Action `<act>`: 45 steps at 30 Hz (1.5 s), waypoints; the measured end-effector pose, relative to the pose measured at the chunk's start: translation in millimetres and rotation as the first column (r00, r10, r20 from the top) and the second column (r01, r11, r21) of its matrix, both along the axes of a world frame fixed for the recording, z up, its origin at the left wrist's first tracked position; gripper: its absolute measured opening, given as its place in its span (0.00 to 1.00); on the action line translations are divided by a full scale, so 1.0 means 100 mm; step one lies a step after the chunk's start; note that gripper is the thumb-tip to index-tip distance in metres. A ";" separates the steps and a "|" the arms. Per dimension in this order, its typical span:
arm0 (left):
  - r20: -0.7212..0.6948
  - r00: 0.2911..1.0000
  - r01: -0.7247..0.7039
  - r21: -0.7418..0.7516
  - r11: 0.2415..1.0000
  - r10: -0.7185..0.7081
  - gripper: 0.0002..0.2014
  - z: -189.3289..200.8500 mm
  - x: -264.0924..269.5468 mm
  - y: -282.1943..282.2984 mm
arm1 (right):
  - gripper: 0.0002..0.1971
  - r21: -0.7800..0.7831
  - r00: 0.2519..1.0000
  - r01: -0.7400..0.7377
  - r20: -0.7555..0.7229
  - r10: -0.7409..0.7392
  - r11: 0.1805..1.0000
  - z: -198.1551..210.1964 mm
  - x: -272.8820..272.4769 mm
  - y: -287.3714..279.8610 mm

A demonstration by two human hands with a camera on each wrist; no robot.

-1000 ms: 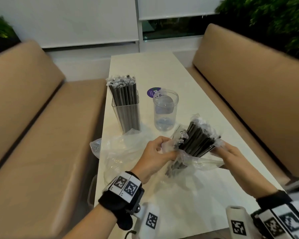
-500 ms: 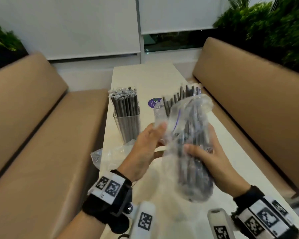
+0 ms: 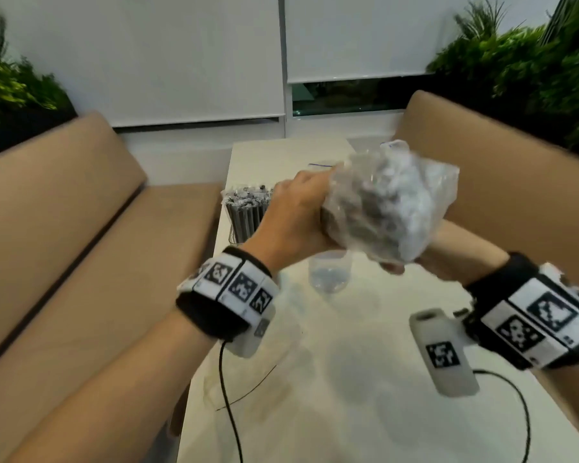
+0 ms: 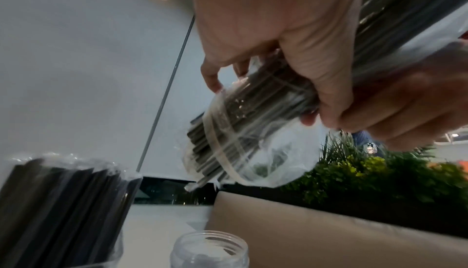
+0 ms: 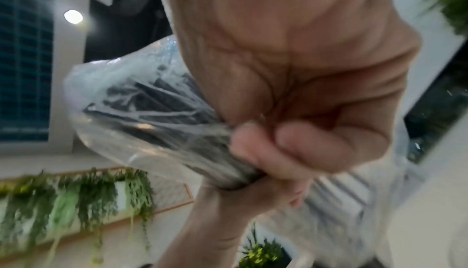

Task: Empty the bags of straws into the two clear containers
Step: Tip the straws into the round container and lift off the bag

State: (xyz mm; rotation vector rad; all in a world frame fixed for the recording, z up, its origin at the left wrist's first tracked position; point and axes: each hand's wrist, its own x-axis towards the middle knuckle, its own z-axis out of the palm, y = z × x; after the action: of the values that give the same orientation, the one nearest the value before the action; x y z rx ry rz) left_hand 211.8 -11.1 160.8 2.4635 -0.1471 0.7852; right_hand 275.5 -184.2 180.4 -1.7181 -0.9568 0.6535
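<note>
Both hands hold a clear bag of black straws (image 3: pixel 385 205) in the air above the empty round clear jar (image 3: pixel 330 274). My left hand (image 3: pixel 295 212) grips the bag's left side and my right hand (image 3: pixel 393 267) grips it from below, mostly hidden behind it. In the left wrist view the bag (image 4: pixel 253 132) tilts with its open mouth down-left, and straw ends (image 4: pixel 202 178) poke out above the jar (image 4: pixel 210 250). In the right wrist view my right hand (image 5: pixel 278 152) squeezes the bag (image 5: pixel 142 116). The square clear container (image 3: pixel 248 212) to the left is full of wrapped straws.
The narrow white table (image 3: pixel 348 379) runs between two beige benches (image 3: pixel 81 245) (image 3: pixel 498 162). Blurred clear plastic (image 3: pixel 281 345) lies on the table under my left wrist. Black cables (image 3: pixel 228 412) trail over the near table. Plants stand behind both benches.
The bag went from low over the table to upright, then up and tipped over above the round jar. Both hands rose with it and kept their grip.
</note>
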 end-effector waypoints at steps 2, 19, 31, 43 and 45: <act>-0.041 0.998 -0.053 -0.149 0.987 0.048 0.34 0.12 0.07 0.02 | 0.09 -0.053 0.995 0.063 0.084 -0.058 0.997 0.15 0.14 0.04; -0.076 0.996 -0.021 -0.683 0.730 -0.042 0.40 0.03 1.17 0.45 | 0.39 0.124 0.973 0.108 0.191 -0.130 0.986 -0.26 1.54 0.75; -0.410 0.912 -0.201 -0.426 0.882 0.010 0.46 -0.14 1.26 0.66 | 0.31 0.217 0.984 0.135 0.088 -0.157 0.967 -0.51 1.66 0.85; -0.398 0.917 -0.228 -0.506 0.832 0.010 0.37 -0.02 1.10 0.59 | 0.28 0.315 0.989 0.141 -0.089 -0.118 0.939 -0.63 1.60 0.95; -0.403 0.915 -0.240 -0.511 0.826 0.017 0.37 0.00 1.09 0.61 | 0.26 0.310 0.989 0.140 -0.092 -0.116 0.940 -0.63 1.60 0.97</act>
State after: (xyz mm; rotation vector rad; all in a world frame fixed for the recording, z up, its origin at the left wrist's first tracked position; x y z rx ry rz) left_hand 321.1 49.7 160.4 2.0200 0.3577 0.3125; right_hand 435.1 -87.5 117.3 -1.4473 -0.8402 0.4464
